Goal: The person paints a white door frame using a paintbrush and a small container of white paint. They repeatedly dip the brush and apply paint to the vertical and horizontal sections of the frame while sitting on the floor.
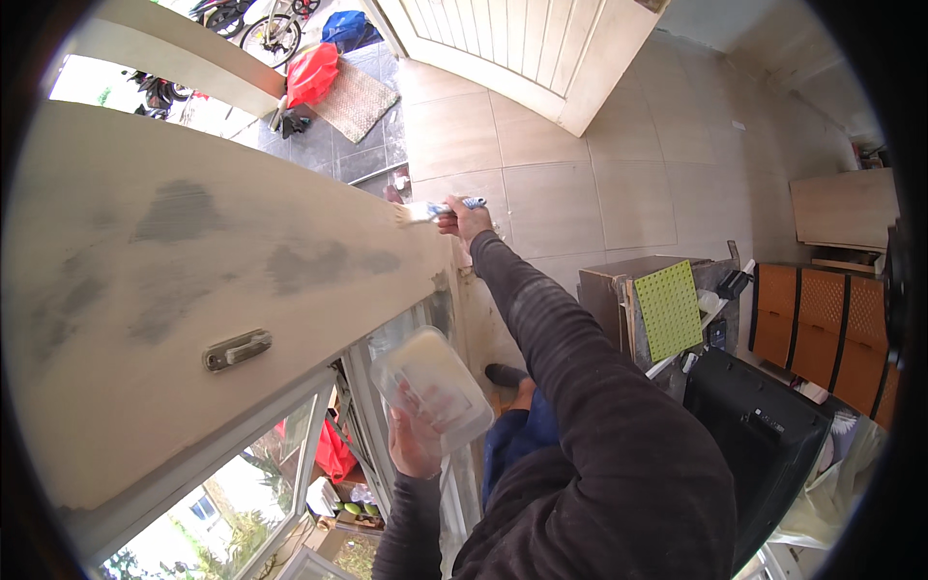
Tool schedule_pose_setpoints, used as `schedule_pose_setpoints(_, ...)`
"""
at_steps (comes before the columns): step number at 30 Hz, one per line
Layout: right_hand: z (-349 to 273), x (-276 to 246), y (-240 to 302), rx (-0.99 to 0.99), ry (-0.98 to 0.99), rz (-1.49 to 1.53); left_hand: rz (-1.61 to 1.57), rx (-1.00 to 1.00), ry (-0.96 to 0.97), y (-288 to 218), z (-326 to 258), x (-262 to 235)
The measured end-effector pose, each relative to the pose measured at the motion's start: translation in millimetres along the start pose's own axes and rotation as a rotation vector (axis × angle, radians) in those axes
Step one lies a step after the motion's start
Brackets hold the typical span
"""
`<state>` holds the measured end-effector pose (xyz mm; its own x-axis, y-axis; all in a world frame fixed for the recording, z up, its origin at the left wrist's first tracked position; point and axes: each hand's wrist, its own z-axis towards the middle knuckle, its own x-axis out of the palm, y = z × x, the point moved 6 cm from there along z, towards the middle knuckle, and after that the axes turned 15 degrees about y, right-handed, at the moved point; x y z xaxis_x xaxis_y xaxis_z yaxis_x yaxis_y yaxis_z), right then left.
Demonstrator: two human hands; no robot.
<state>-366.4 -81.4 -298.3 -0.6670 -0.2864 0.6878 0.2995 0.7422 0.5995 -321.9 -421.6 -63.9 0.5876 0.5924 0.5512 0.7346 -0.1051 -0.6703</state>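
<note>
Paintbrush (425, 211) at 12 o'clock of centre, bristles touching far edge of cream panel (193, 290). Right hand (466, 218) fingers pinching brush handle, arm at full stretch. Left hand (414, 447) at 6 o'clock, fingers curled under clear plastic tub (430, 387), tub tilted. Grey unpainted patches on panel, metal latch (237, 349) at 9 o'clock. Risks: tilted tub may spill paint down window frame (290, 454); overreach could smear latch or drip on tiled floor (580, 174).

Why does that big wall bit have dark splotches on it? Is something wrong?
Yes: the cream painted panel shows grey, uneven patches across its upper part, unlike the smooth cream around them. The right hand holds a paintbrush at the panel's edge.
</note>
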Motion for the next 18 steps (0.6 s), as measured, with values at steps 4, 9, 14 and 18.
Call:
schedule_pose_setpoints(4, -4.3, -22.9, 2.3, 0.008, -0.169, -0.548, 0.014, -0.028, 0.013, 5.4, -3.1, -1.0)
schedule_pose_setpoints(9, -64.1, 111.2, 86.8, -0.206, 0.171, -0.419, -0.008, -0.044, -0.023, 10.0, -10.7, -7.4)
schedule_pose_setpoints(14, -111.5, 143.9, 152.8, -0.390, 0.507, 0.305, -0.012, -0.037, 0.006, 19.1, -9.6, -15.9)
schedule_pose_setpoints(18, -76.2, 90.0, 65.2, -0.176, 0.424, 0.285, -0.010, -0.044, 0.027, 24.7, -5.6, -23.5)
